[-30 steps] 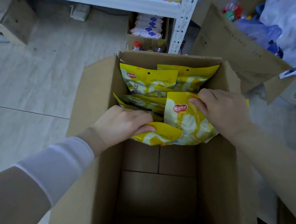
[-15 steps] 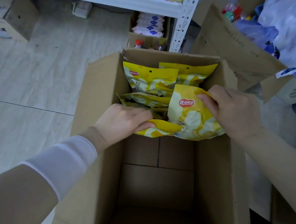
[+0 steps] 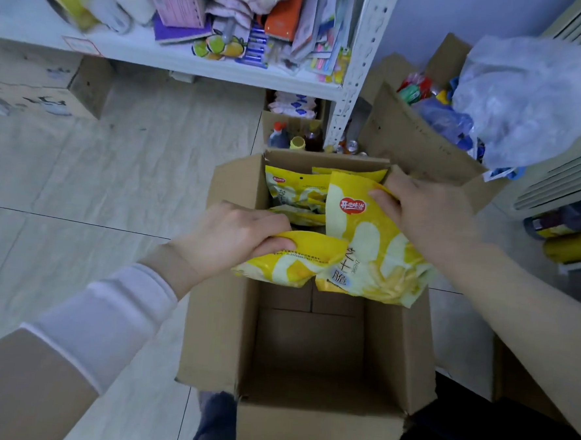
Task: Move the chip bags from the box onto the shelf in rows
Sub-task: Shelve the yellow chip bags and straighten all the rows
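both crinkly yellow chip bags have come up higher out of the cardboard box [image 3: 219, 304]: left hand [image 3: 233, 236] grips one bag [image 3: 293, 261], right hand [image 3: 425, 211] pinches another bag [image 3: 372, 245]. more lie at the far end.

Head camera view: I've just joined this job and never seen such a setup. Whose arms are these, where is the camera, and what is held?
No machine here: a person wears one wide-angle camera on the head, looking forward and down, so the arms are that person's own. The left hand grips one yellow chip bag; the right hand pinches the top of a second chip bag. Both are over the open cardboard box on the floor. More yellow bags stand at its far end. The white shelf beyond holds mixed goods.
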